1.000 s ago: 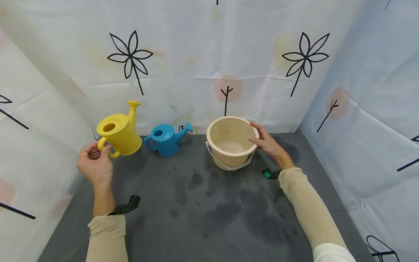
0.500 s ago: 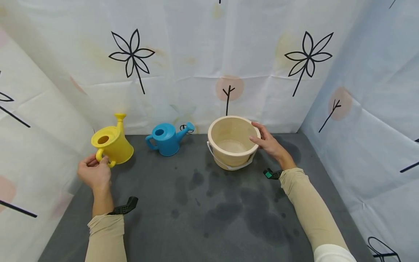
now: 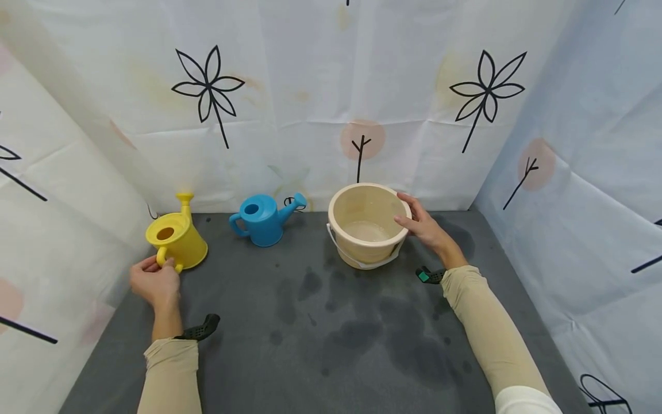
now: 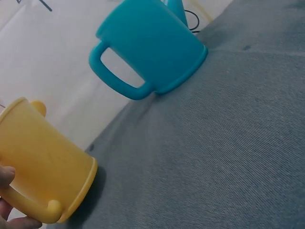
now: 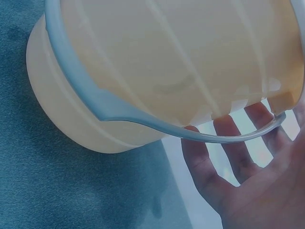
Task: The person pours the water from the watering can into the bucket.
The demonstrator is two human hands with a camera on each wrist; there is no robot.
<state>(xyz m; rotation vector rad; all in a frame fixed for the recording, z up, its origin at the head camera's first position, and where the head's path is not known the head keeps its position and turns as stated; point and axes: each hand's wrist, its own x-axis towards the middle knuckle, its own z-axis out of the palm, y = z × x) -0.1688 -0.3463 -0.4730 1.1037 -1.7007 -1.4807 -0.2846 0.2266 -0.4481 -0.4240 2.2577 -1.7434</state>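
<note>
My left hand [image 3: 157, 282] pinches the handle of a yellow watering can [image 3: 188, 247] at the left of the dark surface. The can stands nearly upright, its spout pointing to the back; the left wrist view shows a shadow along its base [image 4: 83, 191]. Beside it to the right sits a smaller blue watering can [image 3: 264, 227], apart from both hands. My right hand [image 3: 426, 227] grips the right rim of a cream bucket [image 3: 362, 252], thumb over the edge and fingers spread along the outside wall. The bucket's bail handle [image 5: 157, 126] hangs down at its side.
The dark grey cloth surface [image 3: 248, 356] has wet-looking patches [image 3: 351, 339] in front of the bucket. White fabric walls [image 3: 289, 86] with drawn flowers and twigs close off the back and both sides. The blue can and bucket stand near the back wall.
The yellow watering can has come down and a little to the left, from a raised, tilted pose to nearly upright. The right hand, bucket and blue can have stayed in place.
</note>
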